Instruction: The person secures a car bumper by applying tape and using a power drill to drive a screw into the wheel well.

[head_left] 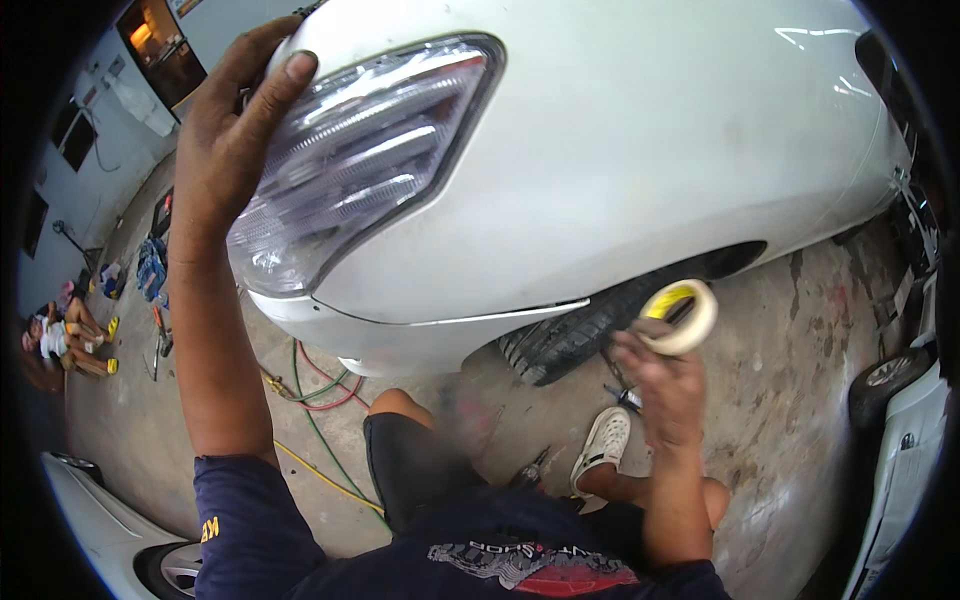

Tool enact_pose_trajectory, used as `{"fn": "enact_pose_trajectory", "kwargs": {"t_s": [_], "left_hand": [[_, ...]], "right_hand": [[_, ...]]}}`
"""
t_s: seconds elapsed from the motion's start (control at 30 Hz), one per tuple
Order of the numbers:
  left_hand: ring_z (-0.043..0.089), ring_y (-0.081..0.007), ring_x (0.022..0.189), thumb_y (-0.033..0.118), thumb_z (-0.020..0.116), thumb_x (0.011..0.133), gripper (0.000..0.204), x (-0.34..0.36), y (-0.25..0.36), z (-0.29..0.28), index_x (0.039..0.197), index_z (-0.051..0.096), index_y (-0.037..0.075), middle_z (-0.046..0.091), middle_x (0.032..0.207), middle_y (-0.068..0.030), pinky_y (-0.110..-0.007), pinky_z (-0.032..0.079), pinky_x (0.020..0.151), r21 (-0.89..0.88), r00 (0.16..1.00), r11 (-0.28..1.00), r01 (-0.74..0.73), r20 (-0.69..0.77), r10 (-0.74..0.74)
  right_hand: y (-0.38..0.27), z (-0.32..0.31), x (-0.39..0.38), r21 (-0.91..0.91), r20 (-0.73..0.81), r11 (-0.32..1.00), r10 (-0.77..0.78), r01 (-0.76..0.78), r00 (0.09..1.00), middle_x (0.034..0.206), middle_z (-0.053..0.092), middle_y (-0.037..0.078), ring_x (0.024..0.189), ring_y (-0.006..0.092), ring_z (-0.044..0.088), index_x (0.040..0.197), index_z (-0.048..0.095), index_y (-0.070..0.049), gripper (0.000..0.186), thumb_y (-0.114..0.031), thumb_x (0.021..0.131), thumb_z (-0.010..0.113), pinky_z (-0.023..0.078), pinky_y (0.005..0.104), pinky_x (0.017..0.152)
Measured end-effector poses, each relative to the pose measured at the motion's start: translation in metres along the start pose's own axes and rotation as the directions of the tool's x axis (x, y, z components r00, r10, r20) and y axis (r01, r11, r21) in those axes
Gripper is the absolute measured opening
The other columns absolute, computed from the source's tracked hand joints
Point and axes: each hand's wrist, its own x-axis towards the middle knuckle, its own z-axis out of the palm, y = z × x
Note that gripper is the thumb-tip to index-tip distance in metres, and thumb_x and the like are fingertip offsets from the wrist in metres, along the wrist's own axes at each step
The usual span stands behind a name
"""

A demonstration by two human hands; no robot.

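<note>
My left hand [228,140] is raised at the upper left, beside the clear headlight [375,150] of a white car [640,150]. Its thumb stands apart from the other fingers, which reach along the car's front edge and are partly hidden. Nothing shows in its grasp. At the right, near the front wheel arch, my right hand [668,395] is closed on a roll of masking tape [703,322], pale with a yellow inside. This hand is slightly smeared by motion. The tape is in front of the car's lower side, near the black tyre [560,345].
Red and green hoses [335,400] and a yellow one lie on the concrete floor under me. A dark tool [530,468] rests by my white shoe [605,445]. Other cars [105,520] stand at lower left and right. People [75,335] sit at the far left.
</note>
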Motion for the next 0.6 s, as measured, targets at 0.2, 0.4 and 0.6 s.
{"fn": "enact_pose_trajectory", "kwargs": {"t_s": [0.2, 0.4, 0.6], "left_hand": [[0.063, -0.0346, 0.123, 0.050, 0.075, 0.090, 0.070, -0.030, 0.016, 0.008, 0.136, 0.061, -0.001, 0.064, 0.133, -0.0224, -0.049, 0.046, 0.110, 0.074, 0.932, 0.977, -0.200, -0.293, 0.213], [0.060, -0.0186, 0.078, 0.028, 0.075, 0.083, 0.016, -0.192, 0.101, 0.061, 0.087, 0.067, 0.015, 0.056, 0.079, 0.0037, -0.035, 0.052, 0.063, -0.528, 0.528, 0.607, -0.594, 0.314, 0.789], [0.063, -0.0258, 0.073, 0.027, 0.071, 0.088, 0.017, -0.236, 0.074, 0.136, 0.083, 0.066, 0.011, 0.062, 0.076, -0.0050, -0.039, 0.054, 0.064, -0.681, 0.413, 0.648, -0.340, 0.512, 0.754]], "right_hand": [[0.113, 0.046, 0.018, 0.023, 0.021, 0.998, 0.060, -0.061, 0.998, 0.136, 0.055, 0.014, 0.125, 0.0279, 0.058, 0.140, 0.046, -0.002, 0.068, -0.009, 0.084, 0.085, 0.049, 0.0425, 0.110], [0.143, 0.085, 0.036, 0.141, -0.018, 0.989, -0.032, 0.034, 0.999, 0.124, 0.065, 0.006, 0.116, 0.0166, 0.061, 0.130, 0.056, -0.004, 0.048, -0.006, 0.089, 0.081, 0.049, 0.0342, 0.105], [0.156, 0.078, 0.042, 0.142, -0.050, 0.989, -0.037, 0.044, 0.998, 0.111, 0.070, 0.004, 0.102, 0.0158, 0.065, 0.120, 0.063, -0.003, 0.037, -0.008, 0.089, 0.082, 0.052, 0.0325, 0.096]]}}
